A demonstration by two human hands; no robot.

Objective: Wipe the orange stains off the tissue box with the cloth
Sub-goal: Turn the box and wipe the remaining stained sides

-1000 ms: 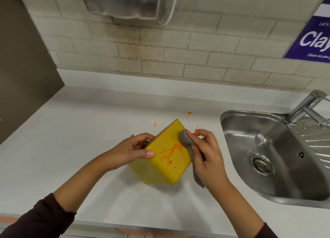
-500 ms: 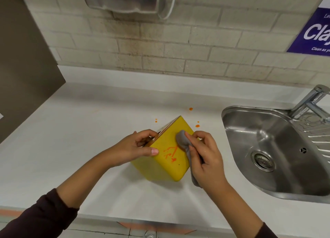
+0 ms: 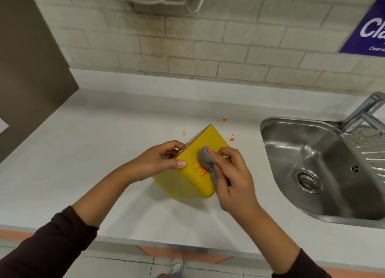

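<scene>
- Since a second before, the cloth (image 3: 205, 160) had slid from the far edge of the box (image 3: 183, 184) down onto the middle of its yellow face, and the stains (image 3: 199, 170) had shrunk to a few thin smears.
- The right hand (image 3: 233, 179) pinched the grey cloth, which was bunched into a wad under its fingertips and pressed against the box. The cloth's tail ran down under the palm.
- The remaining stains lay just below the wad, between the right fingertips and the left thumb (image 3: 179, 164).
- The left hand (image 3: 158, 161) gripped the box, thumb flat on the stained face and fingers curled over the top edge.
- The box sat tilted on the counter (image 3: 93, 152), held between both hands.
- A few orange drops (image 3: 231, 139) dotted the counter just beyond the right fingers.
- The sink (image 3: 275, 144) lay well to the right of the right hand, with the tap (image 3: 364, 111) behind it.
</scene>
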